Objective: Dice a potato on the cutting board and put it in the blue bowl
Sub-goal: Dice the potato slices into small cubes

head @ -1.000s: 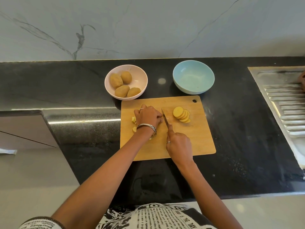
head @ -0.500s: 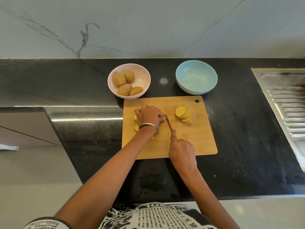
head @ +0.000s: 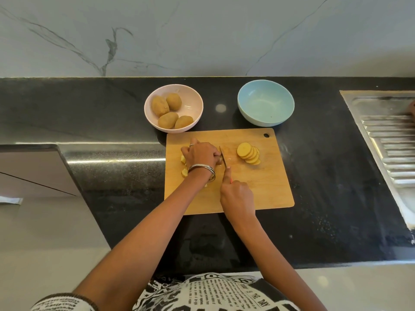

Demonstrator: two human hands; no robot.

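mid-dice on cutting board (head: pixel 265 194): left hand (head: pixel 201 154) curled over potato pieces (head: pixel 184 172), right hand (head: pixel 237 195) gripping knife (head: pixel 223 159) beside them; slices (head: pixel 248 153) waiting, blue bowl (head: pixel 244 104) unfilled; next, likely straight downward cut.

We see soft, even daylight over the whole scene, with no harsh shadows. A bright streak of glare runs along the polished bench (head: pixel 116 161) left of the cutting board (head: pixel 267 187), and small round highlights dot its dark surface. Wide-angle distortion bends the bench edges, and the sink drainer (head: pixel 390 140) at the far right is slightly blurred.
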